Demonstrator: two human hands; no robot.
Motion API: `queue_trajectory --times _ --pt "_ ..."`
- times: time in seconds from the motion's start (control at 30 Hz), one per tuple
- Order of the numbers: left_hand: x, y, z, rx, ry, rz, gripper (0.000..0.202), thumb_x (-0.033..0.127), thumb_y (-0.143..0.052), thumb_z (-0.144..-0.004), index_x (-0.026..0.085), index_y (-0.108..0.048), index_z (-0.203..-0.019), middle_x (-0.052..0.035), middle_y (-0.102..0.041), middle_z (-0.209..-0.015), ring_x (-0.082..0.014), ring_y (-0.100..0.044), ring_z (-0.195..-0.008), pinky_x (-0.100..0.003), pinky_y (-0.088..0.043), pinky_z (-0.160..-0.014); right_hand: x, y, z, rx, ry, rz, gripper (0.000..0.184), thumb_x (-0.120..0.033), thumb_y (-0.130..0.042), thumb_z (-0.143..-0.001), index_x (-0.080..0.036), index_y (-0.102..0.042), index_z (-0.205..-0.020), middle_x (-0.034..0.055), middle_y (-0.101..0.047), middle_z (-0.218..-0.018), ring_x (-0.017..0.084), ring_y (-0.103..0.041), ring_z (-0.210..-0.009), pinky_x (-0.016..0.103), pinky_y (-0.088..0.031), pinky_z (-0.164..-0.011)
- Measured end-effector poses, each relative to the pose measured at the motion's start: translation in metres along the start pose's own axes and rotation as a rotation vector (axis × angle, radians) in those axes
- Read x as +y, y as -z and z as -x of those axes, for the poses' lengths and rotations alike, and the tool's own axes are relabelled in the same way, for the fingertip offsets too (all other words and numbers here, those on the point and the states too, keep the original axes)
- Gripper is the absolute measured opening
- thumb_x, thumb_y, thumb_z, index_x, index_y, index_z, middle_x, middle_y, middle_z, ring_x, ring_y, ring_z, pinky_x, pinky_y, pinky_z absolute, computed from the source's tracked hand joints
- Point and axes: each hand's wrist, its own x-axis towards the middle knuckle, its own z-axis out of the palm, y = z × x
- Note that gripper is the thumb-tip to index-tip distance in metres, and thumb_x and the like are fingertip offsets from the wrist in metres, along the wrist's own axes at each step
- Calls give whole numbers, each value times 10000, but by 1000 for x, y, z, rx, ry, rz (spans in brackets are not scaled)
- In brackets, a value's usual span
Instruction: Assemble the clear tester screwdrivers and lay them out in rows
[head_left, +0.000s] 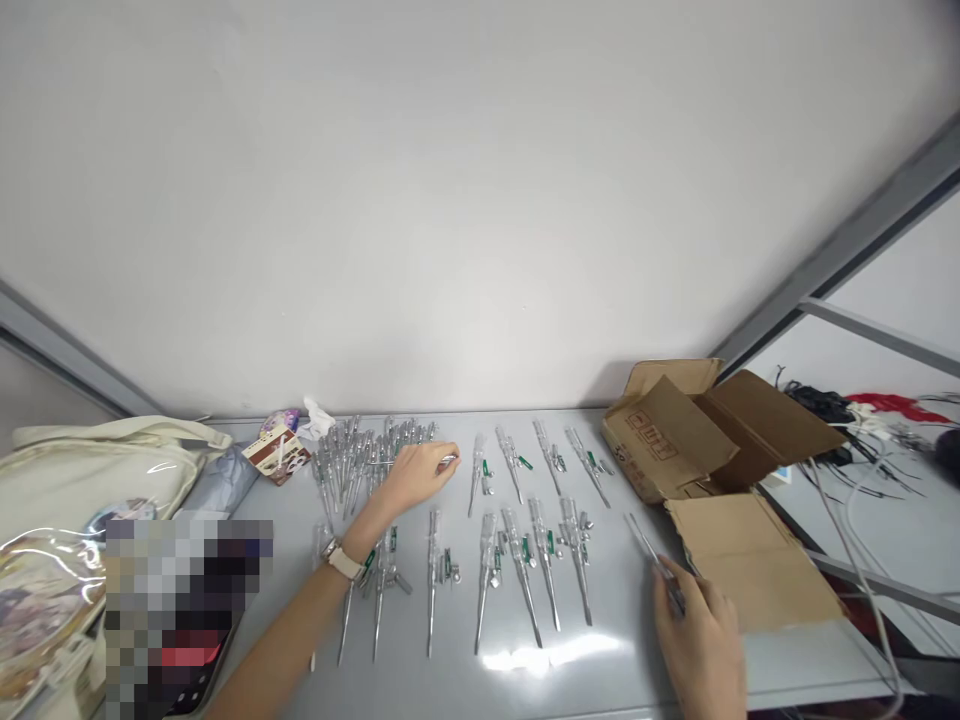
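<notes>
Grey worktop, with rows of clear tester screwdrivers laid across it; left hand pinching one above the far pile, right hand pinching another beside the open cardboard box.

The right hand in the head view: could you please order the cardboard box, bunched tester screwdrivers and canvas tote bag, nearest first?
From the right hand:
1. Cardboard box, to its right
2. Bunched tester screwdrivers, mid-table left
3. Canvas tote bag, far left
</notes>
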Motion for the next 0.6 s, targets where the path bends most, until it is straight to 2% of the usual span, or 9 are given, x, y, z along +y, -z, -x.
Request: queue_trajectory --times 0.17,0.27,0.33,0.37,0.43,0.53,0.6 --pt "-3 -2 2 10 13 -42 236 315 -427 -951 256 -656 -948 2 -699 -837 -182 -641 -738 -262 -372 -635 3 -12 -3 38 -20 17 711 -603 -232 -977 -84 -718 -990 159 -611 -835 294 -534 -798 411 -450 -721" --pt "-2 1 7 26 21 -47 242 322 -421 -961 254 -653 -951 7 -689 -815 -174 -638 -729 -260 -366 -628 -18 -6 -16 110 -80 -61 682 -622 -284 -957 -94 -713 -994 181 -594 -905 309 -540 -855 479 -433 -814" --pt "3 6 13 37 21 -45 257 335 -404 -974 255 -649 -972 13 -686 -823 -159 -627 -703 -260 -369 -629 -45 4 -26 83 -139 -257 591 -609 -352 -945 -132 -700 -988 167 -599 -934 301 -557 -881 480 -431 -839" --pt "7 8 16 45 15 -37 271 345 -391 -982 257 -647 -987 17 -685 -832 -148 -616 -677 -261 -372 -630 -61 10 -31 -5 -158 -425 526 -593 -395 -939 -158 -684 -999 146 -614 -933 283 -569 -874 441 -449 -815" --pt "19 15 23 61 -15 1 300 369 -365 -997 258 -643 -1020 20 -687 -858 -123 -585 -616 -261 -382 -629 -99 20 -43 -304 -229 -811 434 -559 -431 -946 -196 -639 -1061 91 -636 -872 224 -582 -744 350 -473 -688" --pt "39 26 32 66 -105 70 304 375 -360 -1005 255 -638 -1030 22 -685 -863 -109 -572 -605 -257 -384 -613 -156 23 -63 -865 -219 -1274 494 -598 -299 -979 -217 -596 -1086 37 -639 -763 159 -526 -528 304 -413 -553" --pt "48 32 38 54 -163 62 295 358 -360 -1008 253 -635 -1010 22 -677 -835 -117 -591 -653 -257 -381 -607 -186 18 -74 -1056 -231 -1431 567 -658 -229 -965 -221 -588 -995 15 -620 -661 136 -446 -432 285 -322 -478"
